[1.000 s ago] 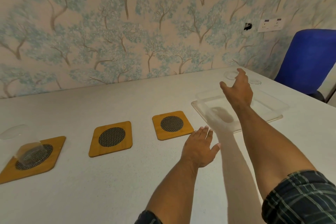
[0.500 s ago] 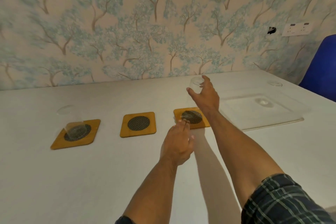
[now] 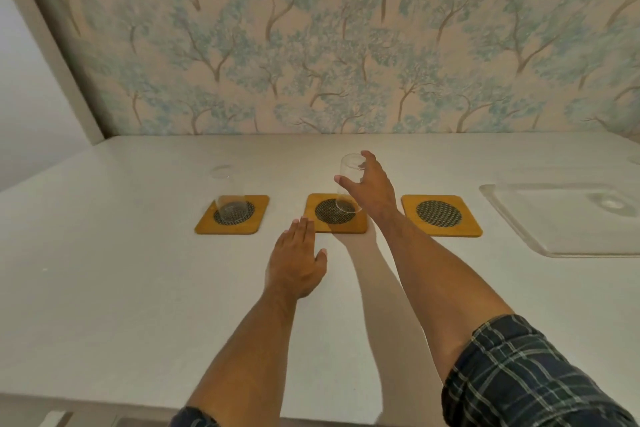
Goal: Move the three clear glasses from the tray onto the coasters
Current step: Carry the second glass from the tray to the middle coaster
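Observation:
Three yellow wooden coasters with dark mesh centres lie in a row on the white table. A clear glass [image 3: 229, 198] stands on the left coaster [image 3: 254, 224]. My right hand [image 3: 372, 189] is shut on a second clear glass [image 3: 348, 180], its base at or just above the middle coaster [image 3: 313, 224]; I cannot tell whether it touches. The right coaster [image 3: 440, 215] carries nothing. My left hand [image 3: 298, 258] hovers flat and open in front of the middle coaster. A third clear glass [image 3: 611, 203] stands on the clear tray [image 3: 554, 239] at the right.
A wall with tree-patterned wallpaper runs along the table's far edge. The table's near edge crosses the bottom of the view. A faint round glassy shape [image 3: 633, 159] shows at the far right edge behind the tray.
My right hand has carried the glass leftward from the tray, past the right coaster, and down over the middle coaster. My left hand stayed open in front of the coasters. My view swung left.

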